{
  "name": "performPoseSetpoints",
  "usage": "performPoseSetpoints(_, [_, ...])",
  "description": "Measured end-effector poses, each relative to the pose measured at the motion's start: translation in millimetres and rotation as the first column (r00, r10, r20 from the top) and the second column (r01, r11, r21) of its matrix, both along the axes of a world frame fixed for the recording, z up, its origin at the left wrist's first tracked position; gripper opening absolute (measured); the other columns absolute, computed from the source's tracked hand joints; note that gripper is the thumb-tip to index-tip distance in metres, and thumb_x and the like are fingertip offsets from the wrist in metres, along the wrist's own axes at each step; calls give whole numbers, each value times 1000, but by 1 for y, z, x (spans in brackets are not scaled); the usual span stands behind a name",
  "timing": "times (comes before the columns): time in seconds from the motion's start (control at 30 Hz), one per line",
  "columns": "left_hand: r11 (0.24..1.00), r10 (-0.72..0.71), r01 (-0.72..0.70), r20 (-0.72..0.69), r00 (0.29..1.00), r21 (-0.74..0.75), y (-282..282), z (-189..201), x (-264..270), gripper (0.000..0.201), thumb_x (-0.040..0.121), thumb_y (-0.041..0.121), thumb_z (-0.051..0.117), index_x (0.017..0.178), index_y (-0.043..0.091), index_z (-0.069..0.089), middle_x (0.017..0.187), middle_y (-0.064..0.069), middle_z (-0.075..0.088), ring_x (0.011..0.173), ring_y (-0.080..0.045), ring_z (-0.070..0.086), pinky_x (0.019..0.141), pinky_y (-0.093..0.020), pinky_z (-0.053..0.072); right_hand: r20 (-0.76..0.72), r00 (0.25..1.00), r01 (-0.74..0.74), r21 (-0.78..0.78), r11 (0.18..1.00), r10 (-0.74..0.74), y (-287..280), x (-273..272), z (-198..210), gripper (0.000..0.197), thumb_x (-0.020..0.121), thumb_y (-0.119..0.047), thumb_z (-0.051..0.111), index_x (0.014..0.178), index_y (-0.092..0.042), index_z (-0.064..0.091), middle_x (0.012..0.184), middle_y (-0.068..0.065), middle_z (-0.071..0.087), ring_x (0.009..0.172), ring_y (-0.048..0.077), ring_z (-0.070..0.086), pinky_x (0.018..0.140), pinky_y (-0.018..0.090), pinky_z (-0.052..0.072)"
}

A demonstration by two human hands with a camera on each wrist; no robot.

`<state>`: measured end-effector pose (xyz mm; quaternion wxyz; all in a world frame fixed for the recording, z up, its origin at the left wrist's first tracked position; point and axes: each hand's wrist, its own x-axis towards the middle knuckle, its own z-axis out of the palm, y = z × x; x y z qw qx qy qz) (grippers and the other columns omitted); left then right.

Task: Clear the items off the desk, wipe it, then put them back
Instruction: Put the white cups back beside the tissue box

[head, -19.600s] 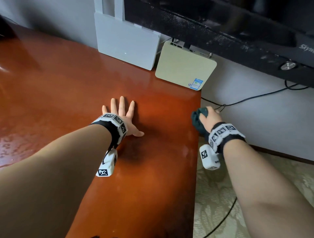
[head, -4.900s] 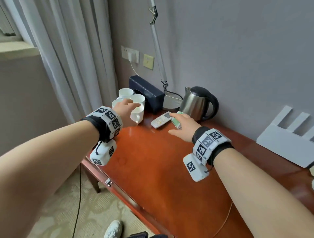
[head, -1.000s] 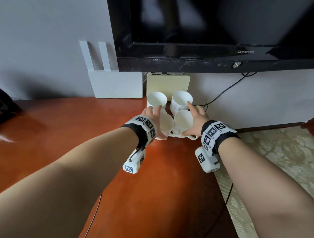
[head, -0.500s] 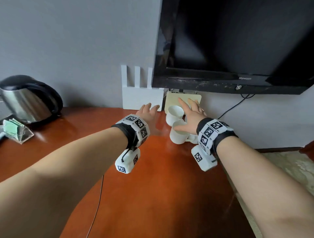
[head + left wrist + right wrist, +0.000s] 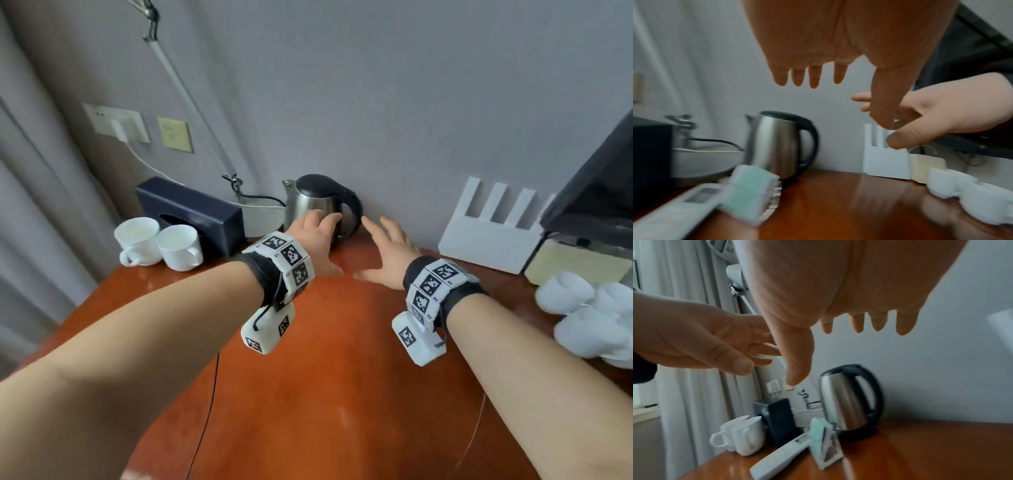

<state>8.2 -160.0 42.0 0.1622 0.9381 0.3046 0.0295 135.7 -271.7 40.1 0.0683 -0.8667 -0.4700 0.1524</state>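
Both my hands hover empty over the red-brown desk, fingers straight. My left hand is just in front of the steel kettle, above a white remote and a clear holder of green packets. My right hand is beside it, to the right of the kettle's black handle. Two white cups stand at the desk's left end. Several more white cups sit in a blurred cluster at the right.
A dark tissue box and a lamp base with its cord stand behind the left cups. A white router, a beige box and the TV fill the back right. A thin cable hangs below the desk's near edge.
My right hand has let go of the cups by the beige box. Both hands have swung left across the desk to the kettle.
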Motion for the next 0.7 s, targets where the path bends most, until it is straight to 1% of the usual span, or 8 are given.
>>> performPoseSetpoints(0.1, [991,137,-136,-34,990,5,68,-6,-61,99,73,41,74,150,25,14,153,-5,19,142,-26,20,114,-40,26,-51,995,-80,23,997,81,65,-51,-9,100,76,-48,70,149,-37,1,158,-1,-5,147,26,2,117,43,14])
performPoseSetpoints(0.17, [977,213,-213,-57,975,8,105,-13,-99,98,74,39,75,150,23,15,152,-6,21,142,-26,20,115,-38,24,-82,988,-132,22,991,134,101,-81,-17,97,77,-46,69,149,-36,4,158,-1,-1,146,26,8,116,41,16])
performPoseSetpoints(0.23, [958,285,-287,-90,954,-8,136,-22,-131,97,74,37,75,149,23,16,152,-6,20,142,-25,19,115,-38,24,-149,972,-185,12,983,184,130,-105,-26,92,81,-40,68,149,-34,6,157,0,6,143,26,18,115,37,20])
performPoseSetpoints(0.33, [915,389,-399,-143,910,-51,177,-40,-168,92,77,35,72,149,23,17,153,-7,18,143,-25,17,115,-37,22,-254,940,-239,-12,971,229,166,-134,-39,88,84,-32,65,149,-31,6,153,4,16,135,21,34,110,31,30])
performPoseSetpoints(0.43, [862,494,-506,-170,852,-33,215,-57,-194,92,74,31,75,147,24,19,153,-7,18,143,-27,16,115,-42,25,-239,938,-271,-48,961,252,204,-156,-45,86,86,-34,62,150,-32,4,154,3,15,131,23,41,106,34,37])
performPoseSetpoints(0.53, [844,511,-536,-256,820,-33,247,-66,-205,99,71,24,79,148,29,17,157,-9,9,145,-28,9,116,-46,23,-239,933,-291,-64,955,268,241,-171,-51,85,86,-32,64,149,-31,6,154,1,14,130,26,43,104,35,37])
performPoseSetpoints(0.63, [871,455,-491,-361,814,-10,271,-70,-202,107,70,22,80,149,34,8,158,-9,-3,147,-28,-1,117,-49,19,-246,933,-293,-91,952,264,272,-182,-62,85,83,-30,66,146,-35,10,150,3,18,120,31,52,101,42,44])
performPoseSetpoints(0.7, [884,436,-466,-398,807,23,282,-78,-197,106,74,23,77,149,36,5,158,-9,-8,147,-29,-5,117,-49,14,-235,939,-289,-140,947,252,289,-186,-68,84,81,-31,67,144,-39,11,149,3,18,114,33,55,96,46,48])
